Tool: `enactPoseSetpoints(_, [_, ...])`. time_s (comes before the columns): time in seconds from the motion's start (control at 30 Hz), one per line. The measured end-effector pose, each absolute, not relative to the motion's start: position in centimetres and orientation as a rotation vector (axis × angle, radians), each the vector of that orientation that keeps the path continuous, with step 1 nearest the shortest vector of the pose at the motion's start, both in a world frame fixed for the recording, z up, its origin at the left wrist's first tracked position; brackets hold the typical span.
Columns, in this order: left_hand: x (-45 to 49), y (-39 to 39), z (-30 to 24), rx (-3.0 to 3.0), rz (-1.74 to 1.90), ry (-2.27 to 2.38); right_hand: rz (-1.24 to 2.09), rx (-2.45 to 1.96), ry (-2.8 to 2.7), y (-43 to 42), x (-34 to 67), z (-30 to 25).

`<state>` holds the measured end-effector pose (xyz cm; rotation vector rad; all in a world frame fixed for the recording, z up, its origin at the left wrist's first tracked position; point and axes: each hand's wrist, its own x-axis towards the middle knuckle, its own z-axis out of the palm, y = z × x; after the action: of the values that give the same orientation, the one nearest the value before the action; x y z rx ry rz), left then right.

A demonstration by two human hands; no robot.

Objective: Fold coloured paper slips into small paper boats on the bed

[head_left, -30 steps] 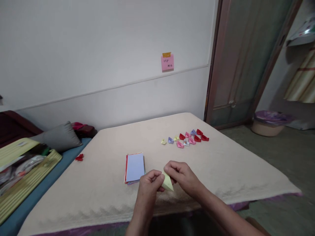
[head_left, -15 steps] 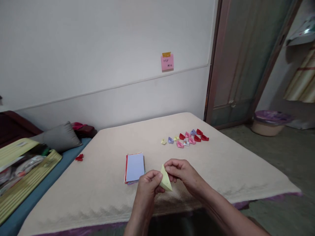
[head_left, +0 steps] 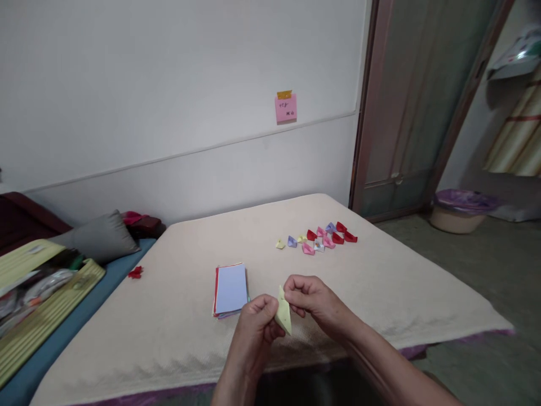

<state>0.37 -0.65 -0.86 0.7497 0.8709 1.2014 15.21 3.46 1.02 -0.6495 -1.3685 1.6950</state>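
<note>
A small piece of folded pale yellow paper (head_left: 283,319) is held above the front of the cloth-covered table. My left hand (head_left: 258,322) pinches its left side between thumb and fingers. The thumb and forefinger of my right hand (head_left: 310,296) close on its upper right edge. Just left of and beyond my left hand lies a stack of coloured paper (head_left: 231,288), light blue on top with red showing at its left side. Farther back, several small folded paper boats (head_left: 328,241) in red, pink, lilac, white and yellow sit in a group.
A cream cloth (head_left: 177,316) covers the table. Small red scraps (head_left: 136,272) lie near its left edge. Left of it are a grey pillow (head_left: 99,234) and an open yellow-green case (head_left: 54,316). A pink note (head_left: 286,109) is taped to the wall; a basin (head_left: 459,217) stands at right.
The folded yellow paper has turned and now shows narrower, with its lower tip shifted slightly left and down. Both hands keep their hold on it. The view has shifted slightly.
</note>
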Motion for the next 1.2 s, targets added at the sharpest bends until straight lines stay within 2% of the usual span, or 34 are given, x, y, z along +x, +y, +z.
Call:
enactPoseSetpoints(0.17, [1.0,-0.7,-1.0,0.654,1.164,0.696,1.771,-0.624,-1.32,3.4,15.0,0.6])
enactPoseSetpoints(0.47, [1.0,-0.9,-1.4,0.562,1.17,0.671,1.788,-0.65,-1.297,3.4,14.9,0.7])
enactPoseSetpoints(0.63, [1.2,-0.9,-1.3,0.493,1.169,0.653,1.681,-0.757,-1.348,3.4,15.1,1.1])
enactPoseSetpoints(0.87, [1.5,-0.6,-1.6,0.476,1.169,0.702,1.292,-0.95,-1.522,3.2,15.3,1.9])
enactPoseSetpoints(1.07, [1.3,-0.5,-1.8,0.602,1.175,0.746,1.411,-0.935,-1.531,3.3,15.3,1.7])
enactPoseSetpoints(1.2, [0.9,-0.4,-1.7,0.739,1.193,0.896,1.279,-0.97,-1.567,3.4,15.3,1.3])
